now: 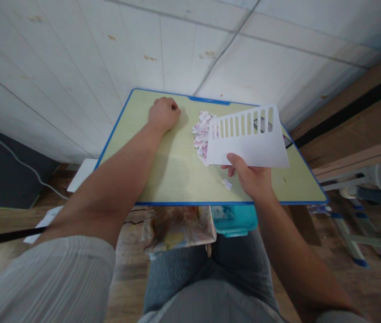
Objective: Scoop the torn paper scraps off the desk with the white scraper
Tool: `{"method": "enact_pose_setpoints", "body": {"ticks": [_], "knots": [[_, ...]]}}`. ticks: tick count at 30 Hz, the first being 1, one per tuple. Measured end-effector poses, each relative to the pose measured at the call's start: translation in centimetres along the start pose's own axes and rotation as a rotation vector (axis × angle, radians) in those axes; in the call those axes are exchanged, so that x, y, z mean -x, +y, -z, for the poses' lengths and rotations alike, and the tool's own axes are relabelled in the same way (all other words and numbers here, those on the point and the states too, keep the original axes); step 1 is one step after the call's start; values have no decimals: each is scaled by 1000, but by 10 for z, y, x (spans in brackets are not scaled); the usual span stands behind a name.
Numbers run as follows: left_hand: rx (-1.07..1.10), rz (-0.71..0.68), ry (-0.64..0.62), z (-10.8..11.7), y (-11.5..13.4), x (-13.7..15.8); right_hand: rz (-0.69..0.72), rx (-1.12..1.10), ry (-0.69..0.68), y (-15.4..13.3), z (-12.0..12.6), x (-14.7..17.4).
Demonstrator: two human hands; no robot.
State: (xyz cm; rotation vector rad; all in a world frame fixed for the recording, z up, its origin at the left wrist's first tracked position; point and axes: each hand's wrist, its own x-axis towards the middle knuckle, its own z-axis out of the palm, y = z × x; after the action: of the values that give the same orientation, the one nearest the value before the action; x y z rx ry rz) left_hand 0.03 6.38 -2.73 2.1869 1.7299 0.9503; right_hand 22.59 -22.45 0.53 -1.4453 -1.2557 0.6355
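My right hand (pixel 254 179) holds a white sheet (pixel 244 151) by its near edge, thumb on top. A row of several rounded slots runs along the sheet's far side. To the left of the sheet, and partly beneath it, lies a heap of small torn paper pieces (pixel 202 130), white with pinkish marks. One loose paper scrap (pixel 227 184) sits by itself near my right fingers. My left hand (pixel 164 114) rests closed on the left part of the pale table (pixel 173 179), fingers curled. Whatever may be inside that fist is hidden.
Through the slots shows part of a dark-edged flat object (pixel 262 124). Under the table's blue front edge are a teal plastic container (pixel 240 220) and a patterned cloth or bag (pixel 177 229) by my lap. A panelled wall (pixel 136 54) stands behind, cardboard (pixel 355 112) at right.
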Motion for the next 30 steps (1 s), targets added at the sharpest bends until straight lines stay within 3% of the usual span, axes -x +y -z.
{"method": "enact_pose_setpoints", "body": {"ticks": [10,15,20,30], "knots": [[46,-54,15,-2,-6,-2,-36,-44,119,2,7,6],[36,-51,6,-1,-6,-2,3,-16,23,1,6,10],[11,-36,17,-3,-4,-2,-10,-38,70,2,4,11],[51,-41,23,-3,-6,-3,21,51,32,5,2,5]]}}
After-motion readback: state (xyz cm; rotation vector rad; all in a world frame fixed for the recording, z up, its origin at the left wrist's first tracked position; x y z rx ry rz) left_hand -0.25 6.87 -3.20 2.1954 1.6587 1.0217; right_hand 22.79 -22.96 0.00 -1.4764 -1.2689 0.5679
